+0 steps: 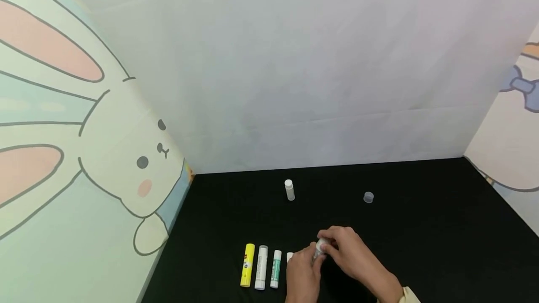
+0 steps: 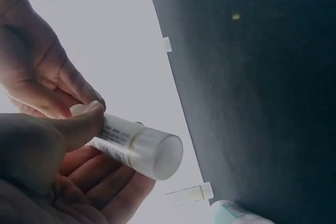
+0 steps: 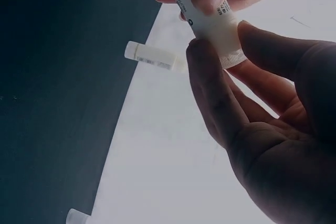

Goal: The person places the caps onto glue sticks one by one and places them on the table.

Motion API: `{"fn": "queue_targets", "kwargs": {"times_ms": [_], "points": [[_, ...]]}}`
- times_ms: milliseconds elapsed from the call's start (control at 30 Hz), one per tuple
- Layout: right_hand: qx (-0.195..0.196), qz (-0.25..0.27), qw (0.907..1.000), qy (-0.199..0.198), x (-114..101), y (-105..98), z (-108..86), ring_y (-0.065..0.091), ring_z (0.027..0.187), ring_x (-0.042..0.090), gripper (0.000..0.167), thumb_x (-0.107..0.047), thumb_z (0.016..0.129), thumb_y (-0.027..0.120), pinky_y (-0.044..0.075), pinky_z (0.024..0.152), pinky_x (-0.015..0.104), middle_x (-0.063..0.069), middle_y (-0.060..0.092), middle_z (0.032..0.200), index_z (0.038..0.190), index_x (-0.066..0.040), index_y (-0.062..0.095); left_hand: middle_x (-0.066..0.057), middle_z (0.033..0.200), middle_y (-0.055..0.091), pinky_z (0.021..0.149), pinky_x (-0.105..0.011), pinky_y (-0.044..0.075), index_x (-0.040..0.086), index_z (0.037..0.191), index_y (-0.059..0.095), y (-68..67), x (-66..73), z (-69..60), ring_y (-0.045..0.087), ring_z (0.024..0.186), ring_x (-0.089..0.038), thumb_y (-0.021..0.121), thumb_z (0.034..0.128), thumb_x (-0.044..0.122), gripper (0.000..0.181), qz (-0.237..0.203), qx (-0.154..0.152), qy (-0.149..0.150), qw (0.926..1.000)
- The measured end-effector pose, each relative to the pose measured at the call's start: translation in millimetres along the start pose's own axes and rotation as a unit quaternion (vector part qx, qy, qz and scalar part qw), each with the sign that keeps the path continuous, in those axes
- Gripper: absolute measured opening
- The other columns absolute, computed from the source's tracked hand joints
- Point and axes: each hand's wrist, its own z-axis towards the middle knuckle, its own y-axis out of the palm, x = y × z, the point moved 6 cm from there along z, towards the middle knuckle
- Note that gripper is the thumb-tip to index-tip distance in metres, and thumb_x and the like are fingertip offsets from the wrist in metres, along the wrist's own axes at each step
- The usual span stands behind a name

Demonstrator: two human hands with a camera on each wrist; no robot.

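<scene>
Both hands meet on a white glue stick point(image 1: 321, 247) above the black tabletop. My left hand point(image 1: 304, 272) grips its printed barrel, thumb on one side and curled fingers on the other. The left wrist view shows the frosted end of the glue stick point(image 2: 167, 156) jutting out of that grip. My right hand point(image 1: 347, 251) pinches the opposite end between thumb and fingers. In the right wrist view, a ridged rim shows on this end of the glue stick point(image 3: 231, 56), partly covered by fingertips.
A yellow glue stick point(image 1: 247, 265), a white one point(image 1: 261, 268) and a green-and-white one point(image 1: 275, 269) lie in a row left of the hands. Beside them, another white stick point(image 1: 289, 256) is mostly hidden. Farther back are a small white stick point(image 1: 289, 190) and a translucent cap point(image 1: 368, 197).
</scene>
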Motion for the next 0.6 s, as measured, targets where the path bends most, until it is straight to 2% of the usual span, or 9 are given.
{"fn": "queue_targets", "kwargs": {"times_ms": [167,300,433,600], "points": [[-0.003,0.012,0.9999,-0.005,4.6,9.3,-0.8,0.063,0.078,0.001,0.023,-0.001,0.096,0.075,0.055,0.066,0.023,0.002,0.071,0.096,0.117,0.008,0.074,0.006,0.079,0.072,0.056,-0.028,0.046,0.015,0.094,0.074,5.0,-6.2,-5.1,0.066,0.069,-0.005,0.081,0.0935,0.015,0.007,0.0,-0.017,-0.047,0.9987],[-0.001,0.009,0.9999,-0.012,5.1,16.3,3.6,0.061,0.077,0.001,0.022,-0.001,0.097,0.073,0.054,0.065,0.024,0.004,0.07,0.096,0.117,0.008,0.074,0.001,0.086,0.074,0.059,-0.031,0.05,0.012,0.103,0.075,6.1,-9.9,-7.2,0.069,0.074,-0.011,0.079,0.0959,0.015,0.009,0.001,-0.024,-0.076,0.9968],[-0.007,0.009,0.9999,-0.007,5.2,24.8,9.3,0.059,0.076,0.002,0.021,0.0,0.098,0.071,0.052,0.064,0.025,0.002,0.068,0.095,0.117,0.007,0.075,-0.006,0.093,0.074,0.065,-0.04,0.056,0.002,0.116,0.074,5.9,-12.4,-10.2,0.072,0.081,-0.021,0.077,0.0973,0.013,0.022,0.005,-0.028,-0.105,0.994],[-0.022,0.013,0.9996,0.009,8.8,38.2,15.5,0.062,0.08,0.007,0.02,0.001,0.097,0.072,0.053,0.066,0.025,0.002,0.068,0.097,0.116,0.005,0.075,-0.016,0.1,0.073,0.075,-0.048,0.06,-0.011,0.129,0.066,6.5,-18.0,-16.2,0.073,0.09,-0.032,0.076,0.0934,0.001,0.039,0.009,-0.037,-0.137,0.9898]]}}
